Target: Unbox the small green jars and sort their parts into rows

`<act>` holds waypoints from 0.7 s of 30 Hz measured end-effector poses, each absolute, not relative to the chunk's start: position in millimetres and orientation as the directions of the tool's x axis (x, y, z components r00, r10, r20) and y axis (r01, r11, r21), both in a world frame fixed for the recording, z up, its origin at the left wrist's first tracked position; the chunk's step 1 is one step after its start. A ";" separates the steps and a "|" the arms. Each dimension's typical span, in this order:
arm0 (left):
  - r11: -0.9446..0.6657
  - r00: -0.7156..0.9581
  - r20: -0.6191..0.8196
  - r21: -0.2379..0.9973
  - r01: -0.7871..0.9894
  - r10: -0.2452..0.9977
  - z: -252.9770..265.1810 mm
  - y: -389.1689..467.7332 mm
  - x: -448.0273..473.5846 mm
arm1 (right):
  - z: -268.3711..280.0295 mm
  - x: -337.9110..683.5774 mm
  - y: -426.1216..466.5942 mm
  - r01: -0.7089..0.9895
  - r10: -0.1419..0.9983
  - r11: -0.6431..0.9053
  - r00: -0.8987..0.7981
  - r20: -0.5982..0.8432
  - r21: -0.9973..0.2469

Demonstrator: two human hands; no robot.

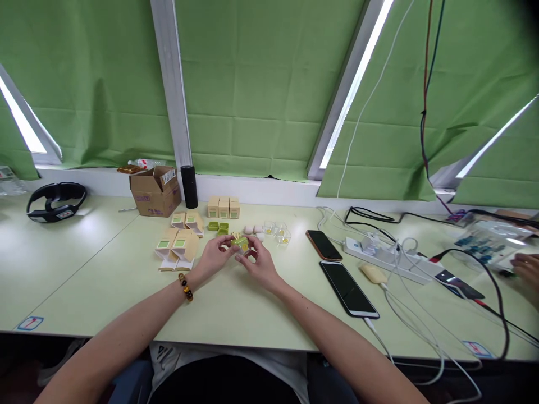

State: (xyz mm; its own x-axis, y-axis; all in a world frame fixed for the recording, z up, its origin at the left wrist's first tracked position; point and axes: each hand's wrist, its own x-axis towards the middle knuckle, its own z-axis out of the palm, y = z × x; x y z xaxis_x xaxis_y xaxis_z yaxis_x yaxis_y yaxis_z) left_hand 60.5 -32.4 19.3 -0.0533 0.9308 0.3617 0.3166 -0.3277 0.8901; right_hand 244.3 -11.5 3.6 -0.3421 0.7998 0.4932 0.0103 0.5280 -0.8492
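Small case [241, 244] held in two hands, partly covered by fingers

The case, green and partly clear, is just above the counter [252, 322], in front of the person. The left hand [215, 255] grips it from one side and the right hand [261, 262] from the other, fingers drawn in narrow around it. They cover its sides; a yellow mark shows, too small to read.

Just beyond, the green trays [223, 225] are near the pale plugs [249, 229], some of which the right hand partly hides. Clear cups [278, 229] holding something yellow are to the right; what it is cannot be told. Open cartons [181, 247] overlap on the left, their insides mostly out of sight. Closed cartons [223, 207] form a row farther back.

At the right edge, another person's hand [527, 270] is cut off by the frame, its hold impossible to tell. Beside it, blue bits blur inside a clear bag [484, 238]. Cables [415, 314] cross a dark phone [461, 285], hiding parts of it.
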 end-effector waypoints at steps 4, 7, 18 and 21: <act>-0.399 -0.026 0.416 0.886 0.239 0.909 19.7 -34.3 59.5 | 3.5 244.2 -8.5 -0.167 0.809 0.466 -0.316 0.495 -0.869; -0.429 -0.008 0.444 0.870 0.243 0.896 18.9 -36.5 59.1 | 3.3 245.0 -5.4 -0.267 0.831 0.397 -0.301 0.468 -0.878; -0.522 -0.015 0.570 0.762 0.383 0.822 25.4 -45.7 60.8 | 17.0 253.1 -2.4 -0.585 0.871 -0.035 -0.416 0.262 -0.810; -0.518 -0.017 0.570 0.759 0.395 0.822 24.1 -46.8 62.0 | 18.5 255.2 -1.2 -0.589 0.856 -0.096 -0.460 0.236 -0.802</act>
State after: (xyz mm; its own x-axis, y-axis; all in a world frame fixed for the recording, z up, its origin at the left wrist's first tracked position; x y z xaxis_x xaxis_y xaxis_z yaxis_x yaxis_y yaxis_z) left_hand 62.0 -46.8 24.1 -0.0167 0.8216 0.5697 0.3954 -0.5179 0.7585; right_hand 255.2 -1.2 18.5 -0.4601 0.8561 0.2356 -0.5891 -0.0958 -0.8024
